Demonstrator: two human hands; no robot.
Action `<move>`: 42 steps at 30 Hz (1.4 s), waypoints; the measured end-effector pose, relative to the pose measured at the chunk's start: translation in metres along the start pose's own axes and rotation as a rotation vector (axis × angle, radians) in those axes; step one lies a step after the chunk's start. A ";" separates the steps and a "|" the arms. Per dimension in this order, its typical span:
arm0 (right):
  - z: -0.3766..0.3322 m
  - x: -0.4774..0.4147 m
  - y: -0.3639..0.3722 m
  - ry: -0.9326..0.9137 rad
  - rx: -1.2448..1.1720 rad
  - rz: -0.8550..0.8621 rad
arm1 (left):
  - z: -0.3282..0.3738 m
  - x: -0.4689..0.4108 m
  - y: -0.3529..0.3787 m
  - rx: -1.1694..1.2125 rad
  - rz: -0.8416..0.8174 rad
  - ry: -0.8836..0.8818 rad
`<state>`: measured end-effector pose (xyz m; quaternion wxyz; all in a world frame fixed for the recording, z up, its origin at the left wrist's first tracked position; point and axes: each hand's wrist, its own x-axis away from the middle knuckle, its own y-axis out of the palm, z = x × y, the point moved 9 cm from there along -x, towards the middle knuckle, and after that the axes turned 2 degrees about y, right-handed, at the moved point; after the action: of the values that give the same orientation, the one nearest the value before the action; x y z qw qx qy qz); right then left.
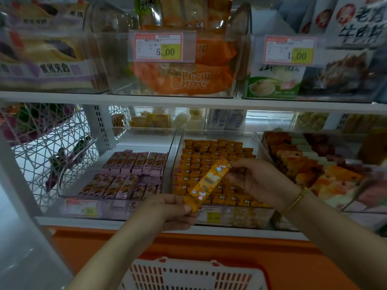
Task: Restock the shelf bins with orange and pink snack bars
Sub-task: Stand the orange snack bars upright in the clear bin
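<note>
Head view: both hands carry one orange snack bar [206, 184] just in front of the orange-bar bin [247, 216], the bar lying slantwise over that bin's front rows; the left hand [169, 210] grips its lower end, fingers curled round the wrapper, and the right hand [253, 181] pinches its upper end. The bin holds tightly packed rows of orange bars, so the step in hand seems to be placing this one. Left of that bin stands the pink-bar bin [117, 210], its pink snack bars [134, 164] in two rows; below the orange-bar bin, a red plastic basket [188, 262]. Next move, as I judge it — stand the bar on end, find a gap among the rows, and slide it in without toppling its neighbours.
</note>
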<state>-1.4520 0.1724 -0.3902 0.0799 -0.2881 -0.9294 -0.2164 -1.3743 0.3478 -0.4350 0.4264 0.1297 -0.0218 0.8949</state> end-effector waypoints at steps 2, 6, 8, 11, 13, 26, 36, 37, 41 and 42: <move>-0.001 -0.003 -0.005 -0.003 -0.031 0.018 | 0.002 -0.001 0.004 -0.002 0.003 0.012; -0.004 -0.007 -0.006 -0.030 0.015 -0.014 | -0.006 -0.005 0.006 -0.007 0.070 0.007; -0.003 -0.007 -0.004 -0.030 0.063 -0.045 | -0.009 -0.006 0.003 0.000 0.099 0.005; 0.001 -0.006 -0.001 -0.015 0.061 -0.095 | -0.007 -0.006 -0.001 -0.026 0.126 0.027; 0.003 -0.006 -0.001 -0.007 0.040 -0.107 | -0.005 -0.006 -0.004 -0.046 0.138 0.040; 0.008 -0.006 0.005 0.008 0.468 -0.202 | 0.009 -0.003 -0.004 -0.222 0.174 0.232; 0.001 0.005 0.020 -0.158 0.618 -0.399 | -0.020 0.006 0.025 0.407 -0.169 -0.224; 0.001 0.006 0.021 -0.162 0.602 -0.418 | -0.020 0.008 0.030 0.485 -0.210 -0.254; -0.001 0.008 0.027 -0.189 0.538 -0.474 | -0.019 0.012 0.046 0.630 -0.299 -0.273; -0.001 0.007 0.027 -0.206 0.556 -0.463 | -0.019 0.010 0.047 0.641 -0.292 -0.255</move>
<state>-1.4422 0.1954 -0.3775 0.0103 -0.0581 -0.9963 0.0619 -1.4205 0.3289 -0.4472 0.4811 0.3688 0.2254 0.7627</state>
